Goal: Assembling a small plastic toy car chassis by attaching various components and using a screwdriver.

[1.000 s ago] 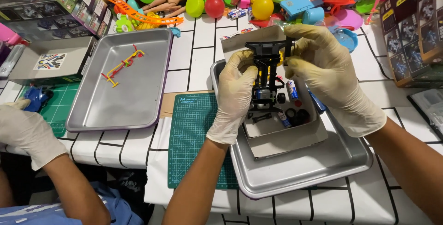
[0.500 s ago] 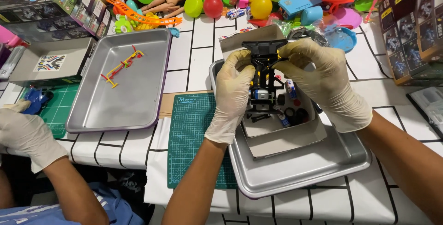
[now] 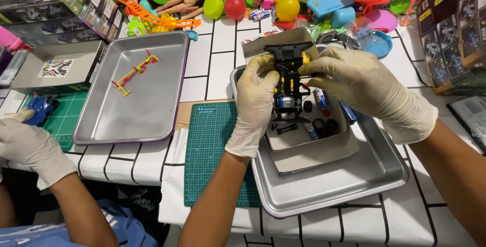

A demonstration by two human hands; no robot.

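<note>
Black toy car chassis (image 3: 289, 82), gripped by gloved left hand (image 3: 254, 102) & right hand (image 3: 362, 87), was kept over cardboard box (image 3: 324, 152), barely shifted.

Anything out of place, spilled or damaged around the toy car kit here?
Nothing stands out. Both hands, left and right, hold the black toy car frame over the open cardboard box in the metal tray; loose wheels lie inside the box, not spilled.

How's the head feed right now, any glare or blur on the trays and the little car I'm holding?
Head view: even, bright light; soft sheen on the empty-side metal tray and the right tray, no blown-out glare. The black toy car chassis between left hand and right hand is sharp; its small dark parts merge together. Frame edges bend slightly.
</note>
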